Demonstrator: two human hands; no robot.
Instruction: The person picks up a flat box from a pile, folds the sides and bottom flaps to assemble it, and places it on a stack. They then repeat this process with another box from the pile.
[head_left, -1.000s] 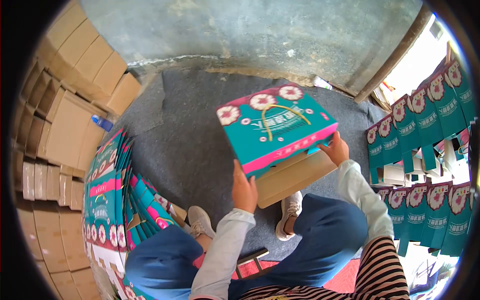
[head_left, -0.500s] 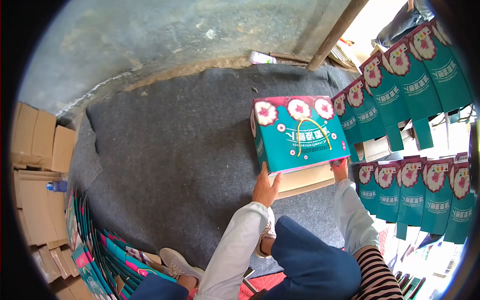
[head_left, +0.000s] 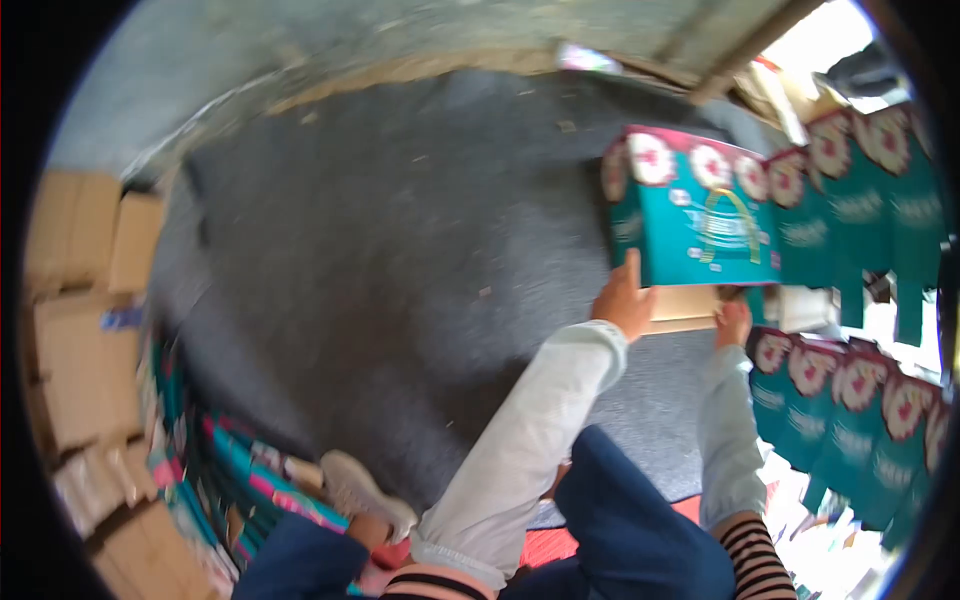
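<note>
A teal and maroon gift box with a yellow cord handle and white flower prints lies on the grey floor cloth. Its brown cardboard flap sticks out on the side nearest me. My left hand grips the box's near left corner, thumb along the flap and a finger up the side. At the flap's right end, my right hand is closed, its fingertips partly hidden under the box edge. The box's right side touches or overlaps a row of matching boxes; blur hides which.
A second row of teal boxes stands at the right, nearer me. Flattened teal cartons are stacked by my left shoe. Brown cardboard boxes line the left edge. A wooden post leans by the far wall.
Both hands have moved right with the box, bringing it against the row at the right. My view has shifted too, and the picture is blurrier.
</note>
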